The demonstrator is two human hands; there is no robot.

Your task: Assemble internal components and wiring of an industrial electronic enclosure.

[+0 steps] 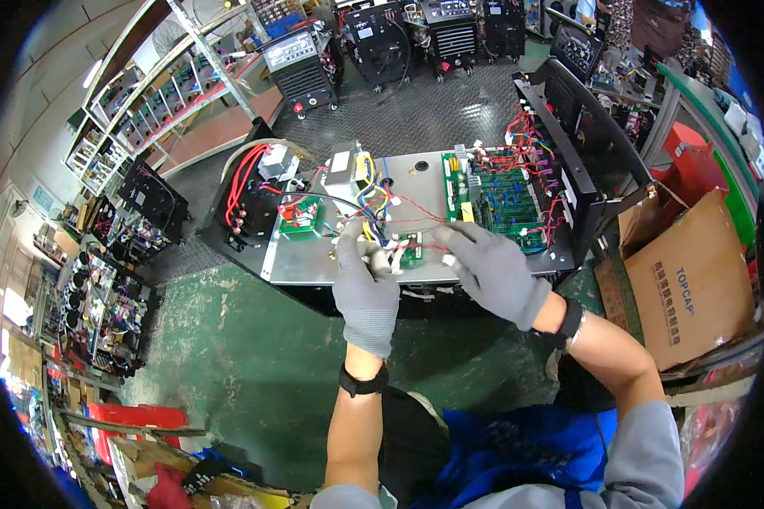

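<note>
Both my hands wear grey gloves and work over a metal chassis [301, 265] with electronics on it. My left hand [365, 293] is closed at a bundle of wires [370, 227] with white connectors, its fingertips partly hidden. To its right, my right hand [497, 273] pinches thin red wires [420, 247] that run across toward the left hand. Between the hands lies a small green circuit board [411, 240]. A transformer-like block [341, 168] with yellow and blue leads stands behind my left hand. The large green circuit board [505, 202] fills the chassis's right part.
A black upright panel [569, 144] edges the chassis on the right; thick red cables [244, 174] loop at its left end. Farther back stand several black wheeled machines [301, 68]. A cardboard box [692, 280] and a red bin [692, 157] are at right. Shelving [170, 102] rises far left.
</note>
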